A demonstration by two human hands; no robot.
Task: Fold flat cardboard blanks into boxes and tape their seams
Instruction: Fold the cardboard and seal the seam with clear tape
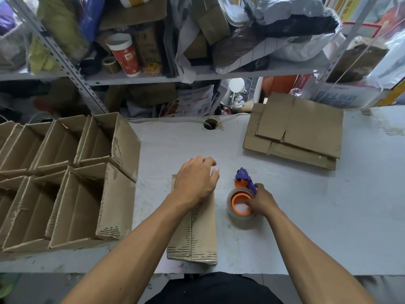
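Right hand grips tape dispenser; left hand, fingers relaxed, rests on brown corrugated box at table near edge. Bare white surface between them and flat blanks.

soft, even light falls from above, with no hard glare on the pale table. shadows are faint: a weak one lies under the tape and along the near edge of the box. the shelves are dimmer, and the space beneath them is murky. plastic bags up top catch mild sheen. the wide lens bows the table edge and shelf posts outward toward the corners. detail is slightly soft throughout, softer at the edges, and the left hand looks a little smeared.
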